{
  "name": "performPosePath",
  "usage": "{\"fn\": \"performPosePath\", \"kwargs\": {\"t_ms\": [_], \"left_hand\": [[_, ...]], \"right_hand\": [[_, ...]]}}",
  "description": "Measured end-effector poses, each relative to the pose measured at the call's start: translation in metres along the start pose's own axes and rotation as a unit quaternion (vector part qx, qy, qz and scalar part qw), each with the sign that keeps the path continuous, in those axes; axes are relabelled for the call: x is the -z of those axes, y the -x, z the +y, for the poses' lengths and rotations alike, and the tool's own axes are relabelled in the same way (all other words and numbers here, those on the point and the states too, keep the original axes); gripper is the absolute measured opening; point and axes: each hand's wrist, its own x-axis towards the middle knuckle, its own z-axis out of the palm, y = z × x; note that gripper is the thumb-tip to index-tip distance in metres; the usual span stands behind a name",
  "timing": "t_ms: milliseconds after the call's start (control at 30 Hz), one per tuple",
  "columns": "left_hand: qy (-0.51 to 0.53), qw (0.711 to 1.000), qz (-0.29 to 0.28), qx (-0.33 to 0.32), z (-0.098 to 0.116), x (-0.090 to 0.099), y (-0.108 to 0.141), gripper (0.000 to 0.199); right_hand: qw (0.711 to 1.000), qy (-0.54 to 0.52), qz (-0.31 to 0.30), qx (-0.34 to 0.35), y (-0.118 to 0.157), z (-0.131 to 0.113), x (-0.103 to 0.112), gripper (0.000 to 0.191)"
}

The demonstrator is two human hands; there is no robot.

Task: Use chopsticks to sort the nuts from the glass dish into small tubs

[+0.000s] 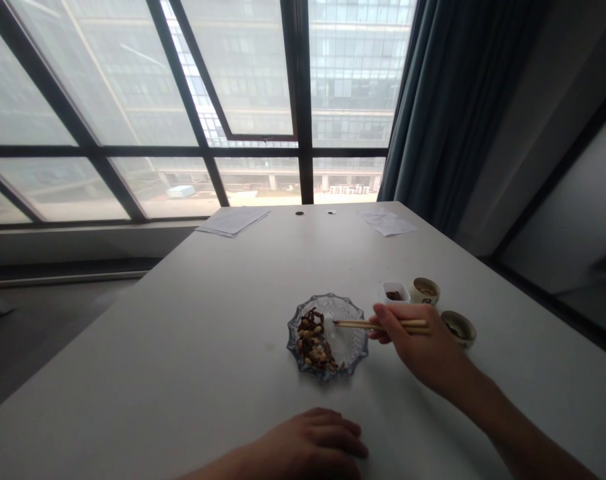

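Observation:
A pair of wooden chopsticks (363,325) is gripped in my right hand (417,340), their tips over the bare right part of a scalloped glass dish (350,340). Brown dried pieces mixed with paler round ones (315,343) are heaped along the dish's left side; their kind is unclear. Between the chopstick tips I can make out nothing. My left hand (317,443) lies palm down on the table in front of the dish, fingers loosely stretched and holding nothing. Just beyond my right hand stands a small white square container (395,288) with dark bits inside.
Two small round cups, one behind (425,291) and one right of my hand (460,328), have contents in them. Paper sheets lie at the far left (235,220) and far right (387,221) of the white table (183,320). Windows and a dark curtain (437,113) stand beyond.

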Motion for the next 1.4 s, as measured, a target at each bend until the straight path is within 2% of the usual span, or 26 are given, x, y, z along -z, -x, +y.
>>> {"fn": "performPosePath", "kwargs": {"t_ms": [133, 233, 333, 533, 667, 867, 1067, 1200, 1400], "left_hand": [[0.001, 1.000, -0.001, 0.003, 0.001, 0.001, -0.001, 0.025], [-0.007, 1.000, -0.010, 0.009, 0.002, 0.002, -0.002, 0.023], [-0.008, 1.000, -0.010, 0.011, 0.002, 0.002, -0.002, 0.022], [-0.004, 1.000, -0.020, 0.017, 0.004, 0.004, -0.002, 0.023], [0.002, 1.000, -0.018, 0.019, 0.006, 0.006, -0.003, 0.025], [0.002, 1.000, -0.001, 0.012, 0.003, 0.001, -0.002, 0.024], [-0.003, 1.000, 0.001, 0.007, -0.002, -0.002, 0.000, 0.024], [0.002, 1.000, 0.010, 0.004, -0.003, -0.003, 0.002, 0.025], [0.006, 1.000, 0.004, 0.001, -0.002, -0.002, 0.001, 0.028]], "right_hand": [[0.994, 0.007, 0.104, -0.018, 0.000, -0.005, 0.037, 0.048], [0.980, 0.078, 0.184, -0.014, -0.001, -0.007, 0.063, 0.046], [0.967, 0.152, 0.203, -0.001, -0.002, -0.009, 0.075, 0.046], [0.970, 0.166, 0.175, 0.018, 0.001, -0.014, 0.072, 0.044], [0.979, 0.116, 0.165, 0.021, 0.004, -0.017, 0.064, 0.045], [0.997, 0.020, 0.065, 0.035, 0.004, -0.019, 0.039, 0.045], [0.997, 0.016, -0.039, 0.059, 0.001, -0.011, 0.013, 0.046], [0.989, 0.036, -0.106, 0.100, -0.003, -0.007, -0.001, 0.043], [0.984, 0.046, -0.123, 0.123, -0.005, -0.003, -0.013, 0.041]]}}
